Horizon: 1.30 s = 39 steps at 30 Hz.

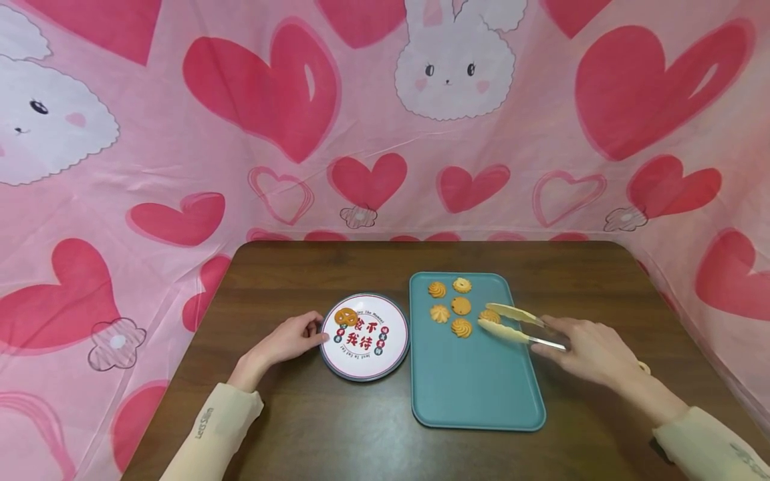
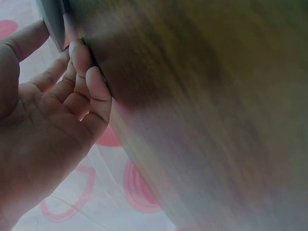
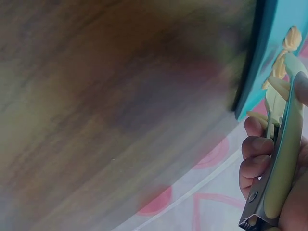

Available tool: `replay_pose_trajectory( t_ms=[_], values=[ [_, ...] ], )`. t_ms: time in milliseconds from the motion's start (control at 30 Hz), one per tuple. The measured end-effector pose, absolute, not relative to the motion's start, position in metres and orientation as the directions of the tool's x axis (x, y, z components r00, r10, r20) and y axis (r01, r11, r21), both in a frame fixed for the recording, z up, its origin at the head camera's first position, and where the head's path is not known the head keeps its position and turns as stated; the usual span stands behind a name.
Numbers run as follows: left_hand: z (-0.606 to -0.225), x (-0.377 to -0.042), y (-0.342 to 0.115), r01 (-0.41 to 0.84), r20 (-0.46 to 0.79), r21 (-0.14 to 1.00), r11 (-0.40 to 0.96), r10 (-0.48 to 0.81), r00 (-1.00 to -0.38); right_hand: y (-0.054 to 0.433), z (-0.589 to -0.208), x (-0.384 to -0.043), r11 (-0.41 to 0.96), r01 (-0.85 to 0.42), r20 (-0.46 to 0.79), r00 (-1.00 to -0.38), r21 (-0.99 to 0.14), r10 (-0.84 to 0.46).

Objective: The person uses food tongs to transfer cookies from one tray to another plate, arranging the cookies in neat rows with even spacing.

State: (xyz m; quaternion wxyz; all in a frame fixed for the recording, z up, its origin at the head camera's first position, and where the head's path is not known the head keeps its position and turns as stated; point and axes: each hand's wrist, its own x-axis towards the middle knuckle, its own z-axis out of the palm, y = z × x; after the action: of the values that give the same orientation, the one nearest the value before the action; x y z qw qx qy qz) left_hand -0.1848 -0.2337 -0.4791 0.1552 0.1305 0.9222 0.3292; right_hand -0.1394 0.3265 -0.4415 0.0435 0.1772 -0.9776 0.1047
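Over the teal oblong tray (image 1: 475, 387), my right grip (image 1: 592, 347) clasps cream-and-silver tongs (image 1: 505, 331), left grip (image 1: 295, 339) round white plate (image 1: 361, 365); squeeze rightmost golden cookie (image 1: 489, 315) softly.

A curtained booth: pink heart-and-rabbit cloth (image 1: 421, 140) walls in a wood-grained table (image 1: 337, 427).

Teal rectangular plastic tray (image 1: 475, 387): smooth, matt look. Beneath tray: brown wood-grain table (image 1: 337, 431), smooth, soft sheen. Left of tray: round white plate (image 1: 355, 366), smooth, glossy. Over tray's right edge: cream-and-silver tongs (image 1: 508, 333), plastic-looking tips, shiny metal arms. On tray: 6 golden biscuits (image 1: 461, 328), mostly ridged. Behind tray: pink heart-printed cloth (image 1: 367, 143), creased, matt.
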Motion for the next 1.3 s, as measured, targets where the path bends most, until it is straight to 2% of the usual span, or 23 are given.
replay_pose_trajectory(
  t_ms=[233,867,1300],
  values=[
    [-0.48,-0.184,-0.233,0.146,-0.194,0.644,0.751,0.344,-0.919,0.32,-0.438,-0.146,0.903,-0.394,0.188,-0.913,-0.172,-0.362],
    [-0.478,-0.184,-0.233,0.168,-0.174,0.643,0.748,0.355,-0.918,0.288,-0.419,-0.161,0.869,-0.48,0.221,-0.867,-0.122,-0.447],
    [-0.477,-0.183,-0.233,0.161,-0.178,0.644,0.748,0.351,-0.919,0.256,-0.413,-0.171,0.847,-0.51,0.162,-0.858,-0.148,-0.488]
  ],
)
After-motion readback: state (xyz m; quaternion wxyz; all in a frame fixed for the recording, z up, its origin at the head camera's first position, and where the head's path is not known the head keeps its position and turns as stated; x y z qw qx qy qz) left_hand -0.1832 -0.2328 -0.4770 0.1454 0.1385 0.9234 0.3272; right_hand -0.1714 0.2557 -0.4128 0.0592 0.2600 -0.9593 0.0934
